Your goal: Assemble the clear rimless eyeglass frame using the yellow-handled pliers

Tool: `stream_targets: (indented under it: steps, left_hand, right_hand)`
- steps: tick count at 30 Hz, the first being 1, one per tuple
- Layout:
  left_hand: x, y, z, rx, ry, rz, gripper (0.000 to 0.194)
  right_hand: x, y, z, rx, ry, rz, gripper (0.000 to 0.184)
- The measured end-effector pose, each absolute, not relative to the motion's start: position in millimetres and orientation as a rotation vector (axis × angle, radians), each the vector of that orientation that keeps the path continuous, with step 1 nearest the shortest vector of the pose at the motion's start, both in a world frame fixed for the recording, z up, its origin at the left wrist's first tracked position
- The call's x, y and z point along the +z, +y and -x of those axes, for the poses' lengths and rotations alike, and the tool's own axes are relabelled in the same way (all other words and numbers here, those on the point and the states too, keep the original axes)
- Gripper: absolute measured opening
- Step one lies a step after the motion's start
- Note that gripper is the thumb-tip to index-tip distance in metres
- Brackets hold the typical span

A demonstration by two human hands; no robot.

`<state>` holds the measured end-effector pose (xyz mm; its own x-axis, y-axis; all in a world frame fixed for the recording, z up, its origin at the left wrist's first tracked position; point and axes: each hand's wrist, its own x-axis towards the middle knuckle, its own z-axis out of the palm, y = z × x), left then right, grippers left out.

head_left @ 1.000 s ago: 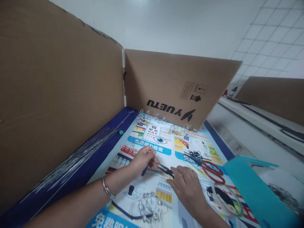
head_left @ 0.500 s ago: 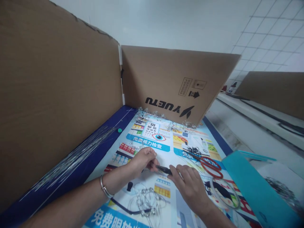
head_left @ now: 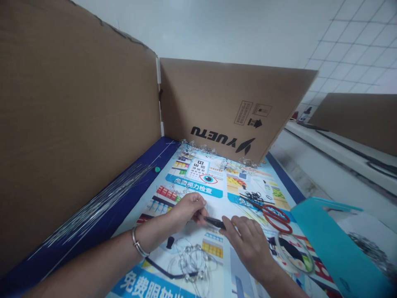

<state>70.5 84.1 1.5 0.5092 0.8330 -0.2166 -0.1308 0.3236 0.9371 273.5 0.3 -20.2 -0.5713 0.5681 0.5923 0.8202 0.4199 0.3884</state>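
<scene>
The left hand (head_left: 187, 212) is pinched closed, thumb against fingertips; whatever it pinches is too small for me to make out. The right hand (head_left: 248, 240) is wrapped round the pliers (head_left: 215, 222), whose dark nose reaches across to the left fingertips; a second ago the two jaws stood visibly apart there, and now they lie together as one slim point; both hands keep much the same places, low over the printed mat (head_left: 214, 203).

Just below the left hand, towards the wearer, sits a tangle of clear wire loops (head_left: 194, 260); it looks undisturbed since the earlier view; a metal bangle (head_left: 138, 243) rings the left wrist. To the left of that arm runs a sheaf of thin wires (head_left: 102, 209), with a green bit (head_left: 157, 169) near its far end; beyond the right hand are red-handled scissors (head_left: 276, 217) and, just past them, some black loops (head_left: 254, 198); to its right lie a clear coil (head_left: 310, 260) and a teal box (head_left: 331, 244); cardboard (head_left: 223, 103) stands beyond both hands.
</scene>
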Motion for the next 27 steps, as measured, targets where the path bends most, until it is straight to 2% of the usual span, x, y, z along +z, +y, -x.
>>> stream_targets:
  steps: [11, 20, 27]
  left_hand:
    - [3, 84, -70, 0.694, 0.822, -1.059, 0.017]
    - [3, 87, -70, 0.719, 0.821, -1.133, 0.011]
    - [6, 90, -68, 0.782, 0.715, -1.407, 0.014]
  right_hand:
    - [-23, 1, -274, -0.93, -2.299, 1.158, 0.039]
    - [-20, 1, -272, -0.901, -2.329, 1.163, 0.033]
    - [-12, 1, -265, -0.527, -2.327, 1.168, 0.017]
